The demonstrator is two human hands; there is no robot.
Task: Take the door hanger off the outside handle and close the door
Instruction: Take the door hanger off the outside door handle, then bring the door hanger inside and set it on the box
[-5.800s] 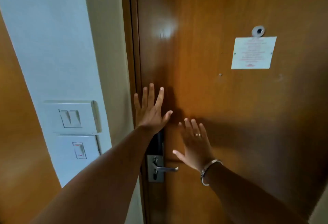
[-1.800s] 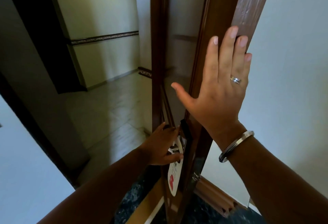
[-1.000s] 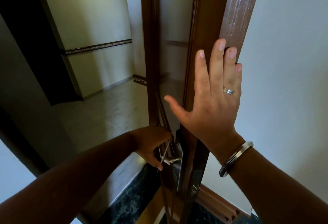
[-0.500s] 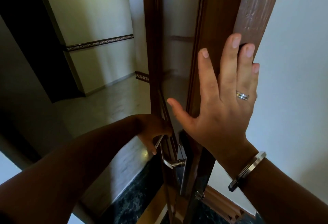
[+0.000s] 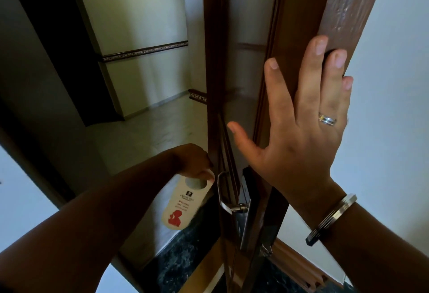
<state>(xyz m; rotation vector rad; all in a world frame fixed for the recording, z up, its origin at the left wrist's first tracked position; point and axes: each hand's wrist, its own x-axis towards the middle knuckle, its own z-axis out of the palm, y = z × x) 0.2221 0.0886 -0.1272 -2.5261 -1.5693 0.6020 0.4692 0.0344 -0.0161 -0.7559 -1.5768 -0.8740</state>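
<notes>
Left hand (image 5: 195,162) fingers pinch the door hanger (image 5: 183,202) by its top; its long axis hangs steeply downward, beside the outside handle (image 5: 224,196). Right hand (image 5: 299,134) fingers spread flat on the door (image 5: 299,25) edge.

Pale tiled corridor floor (image 5: 148,134) beyond the open door (image 5: 241,83), dark marble threshold strip (image 5: 181,258).

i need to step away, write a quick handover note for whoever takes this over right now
Left hand: pinching the top of the door hanger, which hangs free beside the outside handle, no longer on it.
Right hand: open, flat against the door edge, holding it open.
Done: hanger is off the handle.
Left: bring the hanger inside and close the door.
</notes>
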